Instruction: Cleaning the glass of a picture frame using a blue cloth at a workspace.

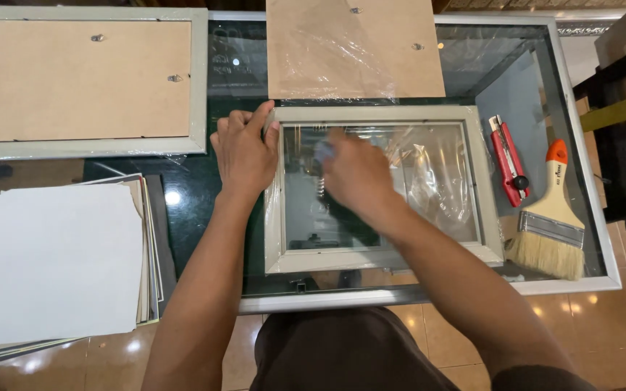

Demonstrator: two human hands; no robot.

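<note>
A small pale grey picture frame (382, 258) lies on a glass-topped table, its glass pane facing up, with clear plastic wrap (436, 170) crumpled over its right half. My left hand (244, 152) rests on the frame's upper left corner, thumb over the rim. Inside the frame, on the glass, my right hand (356, 177) is blurred with its fingers curled over something small and bluish-grey (323, 151); I cannot tell what that thing is.
A larger frame (85, 80) lies back-up at the far left. A brown backing board (353, 47) in plastic sits at the top middle. A stack of white sheets (52, 261) lies at left. A red utility knife (508, 161) and a wide paintbrush (551, 221) lie at right.
</note>
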